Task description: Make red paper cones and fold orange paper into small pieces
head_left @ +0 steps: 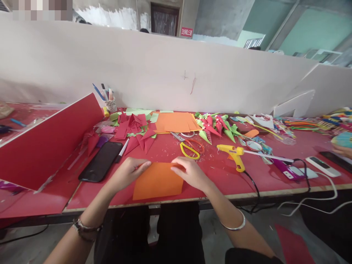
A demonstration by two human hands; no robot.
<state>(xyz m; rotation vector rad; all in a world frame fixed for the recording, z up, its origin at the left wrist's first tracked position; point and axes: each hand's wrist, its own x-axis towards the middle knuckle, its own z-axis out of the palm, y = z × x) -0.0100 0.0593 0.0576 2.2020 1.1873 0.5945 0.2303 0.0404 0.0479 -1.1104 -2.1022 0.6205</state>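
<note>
An orange sheet of paper (158, 183) is at the table's front edge, directly before me. My left hand (130, 171) is closed on its far left corner, thumb along the top edge. At the far right corner, my right hand (190, 171) pinches the same sheet, its fingers partly hidden behind the paper. Just beyond the sheet lie scissors (190, 150) with yellow and orange handles. Left of my left hand are a white pen (124, 147) and a black phone (100, 161).
A yellow glue gun (233, 156) with a cord lies right, near a purple power strip (288, 169). Behind are stacked orange sheets (173, 121), red paper pieces (128, 126) and red-green paper cones (213, 126). A red board (55, 141) leans at left; another person's hand (342, 150) shows far right.
</note>
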